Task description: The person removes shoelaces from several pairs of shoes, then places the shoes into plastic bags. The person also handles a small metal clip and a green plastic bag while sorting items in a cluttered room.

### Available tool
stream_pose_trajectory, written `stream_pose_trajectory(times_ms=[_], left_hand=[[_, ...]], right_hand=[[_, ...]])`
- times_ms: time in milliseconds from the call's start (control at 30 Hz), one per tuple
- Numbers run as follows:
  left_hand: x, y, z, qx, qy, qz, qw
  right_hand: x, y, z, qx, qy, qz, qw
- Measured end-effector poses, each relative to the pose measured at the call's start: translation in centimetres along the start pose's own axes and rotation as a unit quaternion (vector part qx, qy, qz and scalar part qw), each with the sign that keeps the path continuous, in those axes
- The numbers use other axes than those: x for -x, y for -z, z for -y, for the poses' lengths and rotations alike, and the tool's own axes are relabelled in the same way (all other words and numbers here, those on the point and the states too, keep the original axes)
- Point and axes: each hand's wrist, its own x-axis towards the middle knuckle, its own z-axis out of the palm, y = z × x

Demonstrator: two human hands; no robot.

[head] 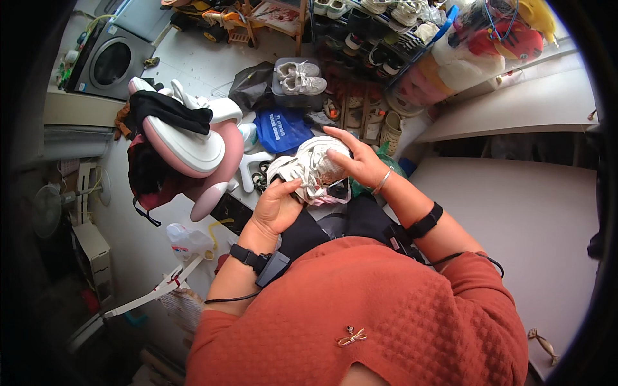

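A white lace-up sneaker is held between both hands above my lap. My left hand grips it at the near left, with the thumb over the shoe by the laces. Around its right end curves my right hand, thumb on the upper and fingers along the far side. Beneath the shoe, partly hidden, lie a pink and white item and a green plastic bag. Beyond it is a blue bag bearing writing. A pair of light sneakers rests on a lidded grey plastic box.
At the left stands a pink and white child's seat with black cloth over it. A loaded shoe rack is at the far right, near beige clogs. A washing machine stands far left; a pale cabinet panel is on the right.
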Motion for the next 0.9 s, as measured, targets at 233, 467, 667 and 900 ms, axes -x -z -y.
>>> stream_pose_trajectory(times_ms=[233,467,667,900], left_hand=[[3.1,-1.4,-1.3,0.114,0.005,0.017,0.993],[3.3,-5.2,-2.5,0.15,-0.041,0.04,0.987],[2.2,-6.6,-3.0,0.12,-0.049,0.082,0.988],[-0.6,-4.5,-3.2,0.053,-0.04,0.035,0.997]], right_hand=[[-0.6,-2.3,2.0,-0.354,0.058,0.106,0.927],[-2.0,-4.0,4.6,-0.366,0.121,0.085,0.919],[-2.7,-3.1,4.4,-0.387,0.088,0.117,0.91],[-3.5,-2.8,0.6,-0.471,-0.077,0.023,0.879]])
